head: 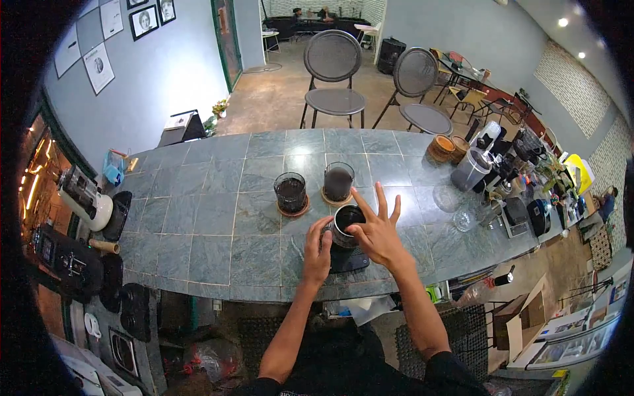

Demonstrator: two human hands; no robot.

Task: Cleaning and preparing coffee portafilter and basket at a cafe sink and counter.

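Note:
A round dark-filled vessel (349, 218) with a pale rim stands on a black digital scale (350, 263) near the counter's front edge. My left hand (318, 250) is curled against the vessel's left side. Over its right rim, my right hand (381, 237) has the thumb and a bent finger close together, with the other fingers spread upward. Whether those two fingertips pinch the rim is unclear. Just beyond the vessel are two clear glasses of dark contents, a left glass (290, 193) and a right glass (339, 182), each on a round brown coaster.
Grey stone tiles cover the counter (208, 213). At right are stacked brown coasters (440, 147), a clear plastic pitcher (470, 168), a clear glass dish (465, 220) and another scale (516, 218). A white grinder (86, 198) stands at left. Two chairs (334, 101) face the far side.

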